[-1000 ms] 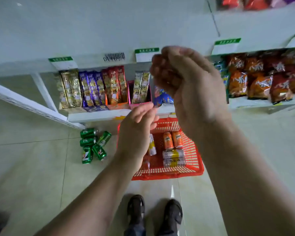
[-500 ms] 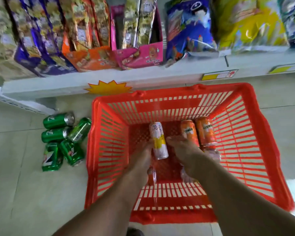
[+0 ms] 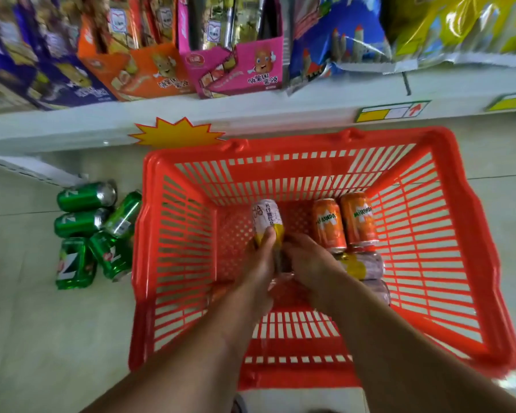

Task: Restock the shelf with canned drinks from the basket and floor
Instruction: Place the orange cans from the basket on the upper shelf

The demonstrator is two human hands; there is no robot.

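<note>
Head view looks straight down into a red basket [image 3: 173,263] on the tiled floor [image 3: 36,338], where both hands meet near the middle. Left hand [image 3: 261,265] has its thumb and fingers curled round the lower, yellow end of a white-and-yellow can [image 3: 266,217], which lies on the basket's bottom pointing toward twelve o'clock. Right hand [image 3: 309,260] sits just beside it at three o'clock, fingers bent down toward a dark can end between the two hands; whether it actually grips anything cannot be told. At two o'clock from the hands, two orange Mirinda cans [image 3: 341,223] lie side by side, touching, and two more pale cans [image 3: 367,268] lie below them along the right forearm. Outside the basket at nine o'clock, five green cans [image 3: 87,231] lie in a loose cluster on the floor. At twelve o'clock runs the white shelf edge [image 3: 251,114] with a yellow starburst tag [image 3: 176,134], carrying snack boxes [image 3: 239,67] and bags [image 3: 340,43].
</note>
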